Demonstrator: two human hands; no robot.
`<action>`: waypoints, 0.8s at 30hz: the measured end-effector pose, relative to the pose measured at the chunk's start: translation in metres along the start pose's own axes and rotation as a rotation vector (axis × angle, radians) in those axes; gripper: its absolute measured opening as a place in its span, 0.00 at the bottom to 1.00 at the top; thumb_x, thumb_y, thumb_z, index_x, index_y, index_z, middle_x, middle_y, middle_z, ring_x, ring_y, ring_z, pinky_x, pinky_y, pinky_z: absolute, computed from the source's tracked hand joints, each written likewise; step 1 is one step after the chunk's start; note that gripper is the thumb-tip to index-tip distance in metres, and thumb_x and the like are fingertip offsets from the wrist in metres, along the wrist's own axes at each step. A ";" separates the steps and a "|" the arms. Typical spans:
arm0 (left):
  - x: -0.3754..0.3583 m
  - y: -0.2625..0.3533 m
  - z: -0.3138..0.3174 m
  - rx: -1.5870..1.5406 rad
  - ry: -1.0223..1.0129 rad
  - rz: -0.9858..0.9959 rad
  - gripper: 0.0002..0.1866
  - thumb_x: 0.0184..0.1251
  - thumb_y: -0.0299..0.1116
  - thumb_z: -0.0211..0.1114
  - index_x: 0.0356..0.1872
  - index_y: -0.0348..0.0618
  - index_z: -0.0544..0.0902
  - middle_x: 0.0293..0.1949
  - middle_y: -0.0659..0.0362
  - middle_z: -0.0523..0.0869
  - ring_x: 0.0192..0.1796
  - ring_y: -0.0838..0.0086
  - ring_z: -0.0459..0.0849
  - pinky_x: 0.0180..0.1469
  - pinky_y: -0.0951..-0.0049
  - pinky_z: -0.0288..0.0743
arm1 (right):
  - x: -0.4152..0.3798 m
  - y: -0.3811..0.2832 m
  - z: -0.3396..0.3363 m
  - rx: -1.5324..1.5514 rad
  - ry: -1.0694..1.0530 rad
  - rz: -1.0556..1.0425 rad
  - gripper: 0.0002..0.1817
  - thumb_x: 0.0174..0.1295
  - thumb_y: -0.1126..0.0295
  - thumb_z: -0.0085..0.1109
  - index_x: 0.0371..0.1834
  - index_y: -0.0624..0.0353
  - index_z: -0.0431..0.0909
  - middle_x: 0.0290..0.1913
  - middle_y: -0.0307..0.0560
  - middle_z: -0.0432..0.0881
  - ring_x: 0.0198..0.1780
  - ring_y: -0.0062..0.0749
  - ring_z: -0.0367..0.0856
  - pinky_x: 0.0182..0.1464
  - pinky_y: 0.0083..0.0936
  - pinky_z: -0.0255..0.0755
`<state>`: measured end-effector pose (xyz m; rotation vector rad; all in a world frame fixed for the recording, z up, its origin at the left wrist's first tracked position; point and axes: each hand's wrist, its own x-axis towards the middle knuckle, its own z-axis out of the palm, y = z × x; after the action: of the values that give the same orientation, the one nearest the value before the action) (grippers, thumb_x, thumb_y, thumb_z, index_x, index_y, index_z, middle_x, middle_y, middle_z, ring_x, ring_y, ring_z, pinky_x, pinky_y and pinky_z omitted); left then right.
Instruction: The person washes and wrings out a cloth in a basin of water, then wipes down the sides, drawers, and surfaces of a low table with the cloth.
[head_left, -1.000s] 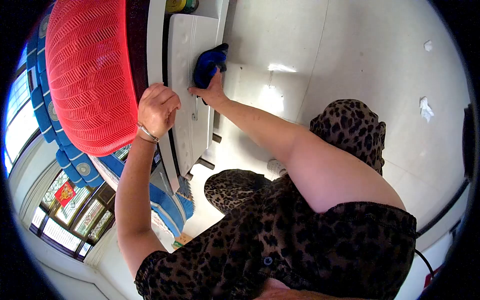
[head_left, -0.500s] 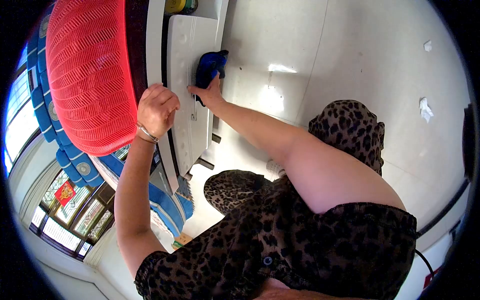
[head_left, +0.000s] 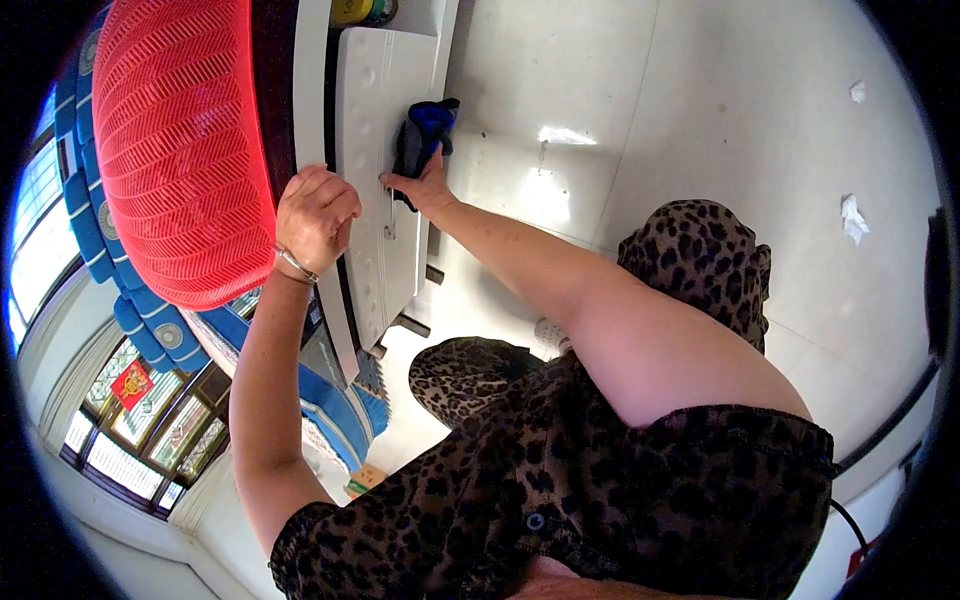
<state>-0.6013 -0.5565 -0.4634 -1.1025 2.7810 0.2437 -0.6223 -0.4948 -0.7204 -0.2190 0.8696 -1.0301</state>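
My left hand (head_left: 318,218), with a bracelet at its wrist, rests with curled fingers on the edge of the cabinet top (head_left: 312,100), beside a red mesh cover (head_left: 185,150). What is under its fingers, if anything, I cannot make out. My right hand (head_left: 425,188) presses a blue and dark cloth (head_left: 428,130) against the white cabinet front (head_left: 375,100), its thumb stretched out near the metal handle (head_left: 391,215).
White tiles make up the floor (head_left: 560,90), with scraps of white paper (head_left: 853,220) on it. My knees in leopard-print fabric (head_left: 700,255) are below the cabinet. Blue cushioned seats (head_left: 165,330) stand at the left. A yellow-lidded jar (head_left: 350,10) sits in the open compartment.
My right hand and the cloth have shifted slightly to the right on the cabinet front. My left hand has stayed in place.
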 end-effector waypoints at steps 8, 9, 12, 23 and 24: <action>0.001 0.002 0.000 -0.001 0.001 -0.001 0.07 0.36 0.23 0.62 0.20 0.46 0.74 0.28 0.59 0.79 0.38 0.62 0.80 0.50 0.60 0.72 | 0.004 -0.013 0.004 -0.057 0.124 0.061 0.72 0.35 0.56 0.81 0.73 0.71 0.31 0.71 0.64 0.50 0.73 0.48 0.52 0.74 0.34 0.49; 0.001 0.002 0.000 0.001 0.001 -0.001 0.07 0.36 0.23 0.62 0.20 0.46 0.74 0.28 0.59 0.79 0.38 0.62 0.80 0.50 0.60 0.72 | 0.005 -0.010 0.003 -0.063 0.128 0.077 0.72 0.34 0.56 0.81 0.73 0.71 0.31 0.71 0.64 0.50 0.72 0.48 0.52 0.74 0.34 0.49; 0.000 0.000 0.002 0.008 -0.001 -0.011 0.07 0.36 0.23 0.62 0.20 0.46 0.75 0.28 0.59 0.79 0.38 0.62 0.79 0.51 0.60 0.72 | 0.000 0.000 0.007 0.009 0.065 0.042 0.72 0.35 0.57 0.81 0.73 0.71 0.31 0.71 0.63 0.50 0.73 0.48 0.52 0.73 0.34 0.49; 0.001 0.002 0.000 0.008 0.001 -0.026 0.09 0.34 0.21 0.65 0.20 0.46 0.76 0.27 0.60 0.79 0.38 0.65 0.80 0.54 0.61 0.73 | 0.009 -0.007 0.002 -0.130 0.148 0.059 0.66 0.38 0.55 0.79 0.73 0.68 0.38 0.67 0.63 0.56 0.69 0.51 0.57 0.71 0.37 0.54; 0.001 0.000 0.001 0.000 0.000 -0.025 0.09 0.34 0.21 0.65 0.20 0.46 0.77 0.27 0.60 0.79 0.38 0.65 0.80 0.54 0.61 0.73 | 0.007 -0.022 0.002 -0.195 0.159 0.071 0.64 0.39 0.55 0.78 0.73 0.68 0.42 0.66 0.63 0.57 0.68 0.53 0.58 0.70 0.39 0.55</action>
<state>-0.6017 -0.5565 -0.4649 -1.1365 2.7652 0.2413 -0.6341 -0.5122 -0.7108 -0.2714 1.1168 -0.9051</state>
